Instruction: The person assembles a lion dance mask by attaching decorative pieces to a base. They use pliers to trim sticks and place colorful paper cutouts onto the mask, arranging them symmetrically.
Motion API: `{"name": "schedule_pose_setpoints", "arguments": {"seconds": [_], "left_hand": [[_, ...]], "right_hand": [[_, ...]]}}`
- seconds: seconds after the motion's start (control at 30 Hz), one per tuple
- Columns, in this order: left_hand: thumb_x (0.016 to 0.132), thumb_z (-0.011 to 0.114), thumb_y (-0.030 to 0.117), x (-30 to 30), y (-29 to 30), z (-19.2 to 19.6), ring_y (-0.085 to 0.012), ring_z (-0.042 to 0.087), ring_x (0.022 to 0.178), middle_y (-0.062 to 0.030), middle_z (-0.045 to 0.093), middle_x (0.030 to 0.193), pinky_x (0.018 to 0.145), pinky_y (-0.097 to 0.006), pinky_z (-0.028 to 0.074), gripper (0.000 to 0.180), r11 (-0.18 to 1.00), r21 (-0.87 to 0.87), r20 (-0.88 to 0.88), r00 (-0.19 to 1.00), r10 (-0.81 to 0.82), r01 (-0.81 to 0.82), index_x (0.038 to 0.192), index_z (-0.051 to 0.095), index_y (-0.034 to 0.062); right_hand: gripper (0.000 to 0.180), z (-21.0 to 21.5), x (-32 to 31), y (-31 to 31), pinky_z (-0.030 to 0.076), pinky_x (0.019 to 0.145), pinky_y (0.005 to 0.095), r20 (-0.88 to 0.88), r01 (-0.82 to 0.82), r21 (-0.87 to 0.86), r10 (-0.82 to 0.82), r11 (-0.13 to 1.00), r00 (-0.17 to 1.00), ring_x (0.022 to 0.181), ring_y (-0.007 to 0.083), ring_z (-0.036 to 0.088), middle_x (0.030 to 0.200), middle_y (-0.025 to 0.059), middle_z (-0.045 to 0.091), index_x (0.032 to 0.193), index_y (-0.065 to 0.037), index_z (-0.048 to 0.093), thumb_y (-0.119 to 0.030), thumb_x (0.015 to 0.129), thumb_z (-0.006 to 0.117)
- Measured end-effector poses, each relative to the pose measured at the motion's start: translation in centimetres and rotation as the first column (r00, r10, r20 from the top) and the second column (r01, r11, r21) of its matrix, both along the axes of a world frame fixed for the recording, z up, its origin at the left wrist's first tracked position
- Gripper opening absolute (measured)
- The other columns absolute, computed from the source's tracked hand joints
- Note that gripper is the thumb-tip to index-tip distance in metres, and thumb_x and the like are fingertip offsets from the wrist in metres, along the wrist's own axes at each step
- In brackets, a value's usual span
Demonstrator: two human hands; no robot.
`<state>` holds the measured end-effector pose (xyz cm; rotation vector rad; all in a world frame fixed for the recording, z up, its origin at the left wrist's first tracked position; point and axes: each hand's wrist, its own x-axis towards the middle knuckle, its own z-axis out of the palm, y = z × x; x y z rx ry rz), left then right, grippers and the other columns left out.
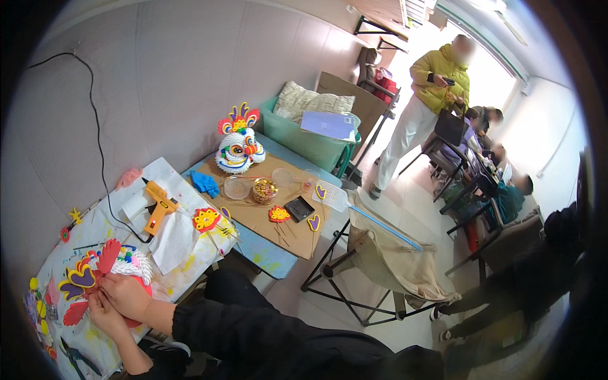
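Observation:
At the lower left, my left hand (107, 318) and my right hand (125, 295) meet, fingers pinched together on a red foam piece (94, 278). Purple-and-yellow foam shapes (77, 282) and red ear-like pieces (109, 254) are clustered around my fingertips. Just beyond lies a partly covered lion-head craft (143, 268) with white braided cord and a pink-red edge. My hands hide how these parts join. An orange glue gun (159, 208) rests farther up the same table on white paper. Another lion head (240, 149), with red ears and purple-yellow horns, stands upright on the blue table.
A cardboard sheet (266, 231) holds a tub of gold bits (265, 190), a black tray (299, 208) and foam cutouts. Pliers (77, 358) lie near my left forearm. A folding stool (386, 259) stands to the right. One person (443, 76) stands beyond; others sit at tables.

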<state>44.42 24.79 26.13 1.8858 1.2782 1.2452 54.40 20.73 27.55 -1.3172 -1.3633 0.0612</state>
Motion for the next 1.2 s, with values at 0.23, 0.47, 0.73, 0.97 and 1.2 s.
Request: {"name": "schedule_pose_setpoints", "arguments": {"seconds": [0.23, 0.47, 0.73, 0.97, 1.2], "left_hand": [[0.085, 0.053, 0.015, -0.2, -0.2, 0.0, -0.0246, 0.057, 0.064, -0.0146, 0.060, 0.072, 0.060, -0.033, 0.044, 0.018, 0.983, 0.179, -0.056, 0.997, 0.051, -0.040, 0.081, 0.055, -0.0023], [0.081, 0.052, 0.012, 1.5, -1.1, -0.2, -0.0262, 0.059, 0.071, -0.0153, 0.062, 0.076, 0.064, -0.036, 0.045, 0.013, 0.997, 0.075, 0.183, 0.983, 0.001, -0.015, 0.081, 0.059, 0.0017], [0.080, 0.057, 0.014, 1.1, -2.5, 2.6, -0.0349, 0.058, 0.062, -0.0180, 0.059, 0.068, 0.056, -0.040, 0.046, 0.015, 0.986, 0.052, 0.036, 0.987, 0.158, -0.159, 0.078, 0.060, 0.0002], [0.080, 0.060, 0.009, 1.1, -2.1, 2.1, -0.0209, 0.055, 0.048, -0.0149, 0.058, 0.060, 0.046, -0.029, 0.041, 0.012, 0.976, 0.136, 0.025, 0.985, 0.168, -0.170, 0.080, 0.061, -0.0026], [0.080, 0.060, 0.009, 1.0, -1.9, 2.4, -0.0220, 0.056, 0.049, -0.0150, 0.058, 0.061, 0.047, -0.029, 0.042, 0.011, 0.979, 0.146, 0.023, 0.990, 0.138, -0.140, 0.080, 0.061, -0.0023]], "right_hand": [[0.013, -0.3, -0.3, 0.0, 0.047, 0.059, 0.0373, 0.038, 0.014, -0.018, -0.013, 1.000, 0.999, 0.068, 0.0300, 0.057, 0.072, 0.0131, 0.054, 0.080, -0.001, 0.057, -0.012, 0.072, 0.057], [0.018, -0.2, 1.3, 0.5, 0.049, 0.067, 0.0394, 0.130, 0.004, -0.234, 0.027, 0.972, 0.991, 0.076, 0.0306, 0.061, 0.084, 0.0147, 0.062, 0.089, -0.005, 0.062, -0.017, 0.078, 0.054], [0.015, 0.5, 0.6, -1.4, 0.050, 0.066, 0.0312, -0.181, -0.012, -0.160, -0.018, 0.987, 0.983, 0.072, 0.0265, 0.063, 0.084, 0.0147, 0.064, 0.090, -0.003, 0.065, -0.009, 0.076, 0.064], [0.014, -0.7, 0.9, -1.6, 0.050, 0.064, 0.0293, -0.232, -0.050, -0.105, 0.025, 0.993, 0.972, 0.070, 0.0233, 0.063, 0.083, 0.0134, 0.064, 0.089, -0.001, 0.064, -0.005, 0.076, 0.064], [0.014, 0.5, 0.8, -0.7, 0.050, 0.063, 0.0301, -0.075, -0.011, -0.072, 0.005, 0.997, 0.997, 0.069, 0.0254, 0.062, 0.080, 0.0123, 0.064, 0.088, -0.001, 0.064, -0.007, 0.075, 0.065]]}}
